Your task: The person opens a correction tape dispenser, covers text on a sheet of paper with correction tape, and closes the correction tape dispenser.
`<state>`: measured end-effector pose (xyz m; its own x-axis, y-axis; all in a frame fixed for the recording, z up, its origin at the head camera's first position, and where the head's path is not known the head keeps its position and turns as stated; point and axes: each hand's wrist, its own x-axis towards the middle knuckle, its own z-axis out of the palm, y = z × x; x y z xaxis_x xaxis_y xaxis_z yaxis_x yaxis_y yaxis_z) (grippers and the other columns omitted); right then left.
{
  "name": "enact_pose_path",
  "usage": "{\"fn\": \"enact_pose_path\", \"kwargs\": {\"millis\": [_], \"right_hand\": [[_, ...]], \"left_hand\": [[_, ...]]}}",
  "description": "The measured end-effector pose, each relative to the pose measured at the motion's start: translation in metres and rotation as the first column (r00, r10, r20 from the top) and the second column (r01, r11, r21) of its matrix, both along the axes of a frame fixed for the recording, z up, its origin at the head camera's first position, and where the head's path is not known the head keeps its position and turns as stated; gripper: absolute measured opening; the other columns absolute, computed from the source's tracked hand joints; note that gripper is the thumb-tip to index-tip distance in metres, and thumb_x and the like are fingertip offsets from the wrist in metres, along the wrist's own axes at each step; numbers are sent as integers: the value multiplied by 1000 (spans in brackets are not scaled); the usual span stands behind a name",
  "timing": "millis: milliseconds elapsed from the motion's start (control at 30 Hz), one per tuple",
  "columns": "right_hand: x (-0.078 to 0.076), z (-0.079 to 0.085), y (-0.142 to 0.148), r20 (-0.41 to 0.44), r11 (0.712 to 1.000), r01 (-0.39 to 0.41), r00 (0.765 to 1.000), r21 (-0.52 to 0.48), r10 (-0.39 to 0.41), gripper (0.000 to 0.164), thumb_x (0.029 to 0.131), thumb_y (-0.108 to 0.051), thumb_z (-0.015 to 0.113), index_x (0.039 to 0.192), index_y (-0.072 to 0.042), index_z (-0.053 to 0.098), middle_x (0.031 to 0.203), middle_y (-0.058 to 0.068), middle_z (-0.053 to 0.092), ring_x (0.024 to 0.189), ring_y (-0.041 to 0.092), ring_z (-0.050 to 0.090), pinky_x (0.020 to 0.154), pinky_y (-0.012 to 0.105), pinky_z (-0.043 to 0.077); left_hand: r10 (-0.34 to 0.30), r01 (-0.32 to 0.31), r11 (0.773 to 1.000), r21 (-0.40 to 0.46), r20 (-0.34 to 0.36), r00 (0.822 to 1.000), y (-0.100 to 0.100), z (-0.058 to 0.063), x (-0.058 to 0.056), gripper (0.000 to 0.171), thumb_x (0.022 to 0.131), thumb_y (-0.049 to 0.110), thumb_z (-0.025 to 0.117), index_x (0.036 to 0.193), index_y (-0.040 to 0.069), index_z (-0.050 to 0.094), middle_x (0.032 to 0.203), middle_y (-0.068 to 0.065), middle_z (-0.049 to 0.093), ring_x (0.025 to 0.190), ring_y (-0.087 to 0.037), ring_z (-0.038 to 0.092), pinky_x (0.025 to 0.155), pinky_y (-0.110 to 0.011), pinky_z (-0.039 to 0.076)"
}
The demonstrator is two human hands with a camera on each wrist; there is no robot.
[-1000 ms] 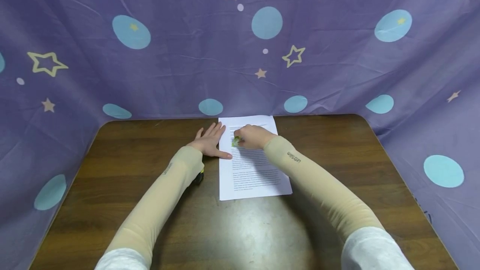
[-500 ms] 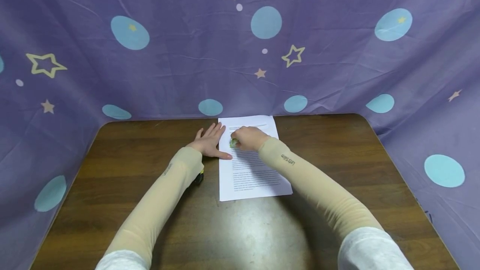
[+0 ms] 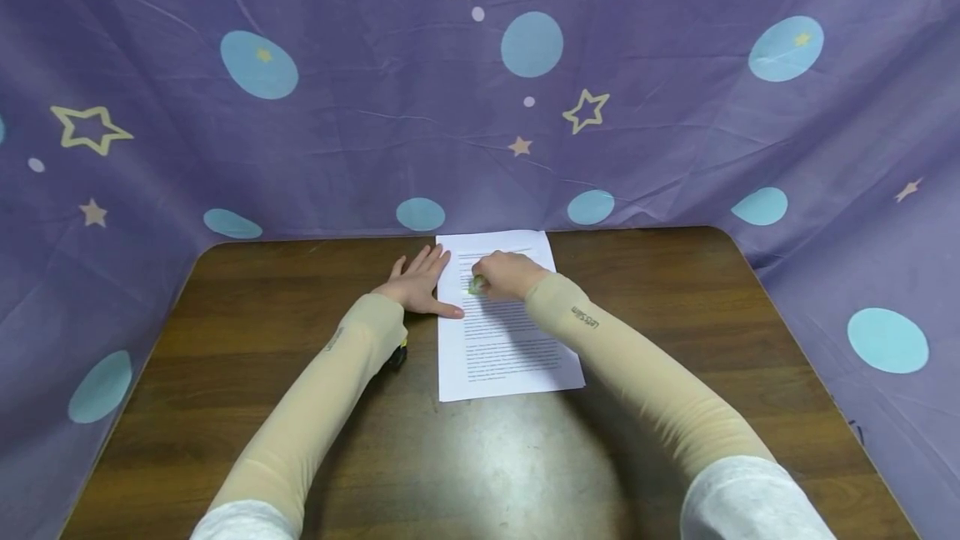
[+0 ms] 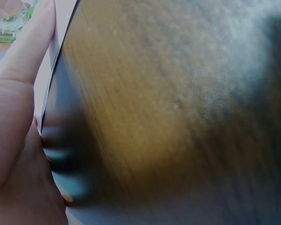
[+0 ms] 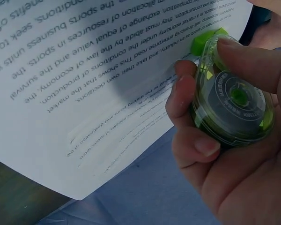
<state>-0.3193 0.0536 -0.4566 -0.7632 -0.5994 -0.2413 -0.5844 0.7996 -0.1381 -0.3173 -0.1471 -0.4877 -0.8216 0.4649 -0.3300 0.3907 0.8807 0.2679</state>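
My right hand [image 3: 510, 275] grips a clear green correction tape [image 5: 232, 103], thumb on one side and curled fingers on the other. Its green tip [image 5: 203, 42] is right at the printed text of a white paper [image 3: 498, 365]. In the right wrist view, pale streaks cross several lines near the top of the sheet. My left hand [image 3: 420, 282] lies spread over the paper's left edge, its thumb stretched onto the page. The left wrist view shows that thumb [image 4: 23, 56] close up, with part of the correction tape at the top left corner.
A brown wooden table [image 3: 262, 340] carries the paper near its far edge. Beside my left forearm lies a small black and yellow object [image 3: 397, 354], partly hidden by the sleeve. A purple patterned curtain [image 3: 337, 107] hangs behind the table and along its sides.
My right hand with the correction tape has shifted slightly left along the text, then back to the right. The left hand and the paper have stayed in place.
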Motion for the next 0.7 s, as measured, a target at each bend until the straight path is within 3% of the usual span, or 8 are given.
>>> {"fn": "enact_pose_path", "kwargs": {"millis": [333,533,700], "right_hand": [[2,-6,6,-40,995,-86,996,-43,84,3,89,-18,62,91,-16,61,77,-8,59,69,9,55,66,25,47],[4,-6,4,-45,987,-125,992,-102,121,5,88,-19,64,89,-17,61,79,-8,62,70,7,56,68,25,48],[8,-4,-1,-37,992,-115,993,-54,113,4,88,-18,64,91,-17,63,82,-7,63,73,8,58,70,27,49]], "left_hand": [[3,-3,1000,-7,5,1000,-2,1,-1,118,71,75,59,152,13,-1,157,-9,-8,143,-28,-7,108,-60,-2],[-5,5,1000,1,9,1000,-2,-2,-2,118,71,74,59,152,11,0,157,-12,-7,143,-30,-8,107,-62,-4],[0,0,1000,0,13,1000,-1,-2,-2,119,69,76,58,152,13,-1,157,-9,-8,143,-27,-8,108,-60,-3]]}}
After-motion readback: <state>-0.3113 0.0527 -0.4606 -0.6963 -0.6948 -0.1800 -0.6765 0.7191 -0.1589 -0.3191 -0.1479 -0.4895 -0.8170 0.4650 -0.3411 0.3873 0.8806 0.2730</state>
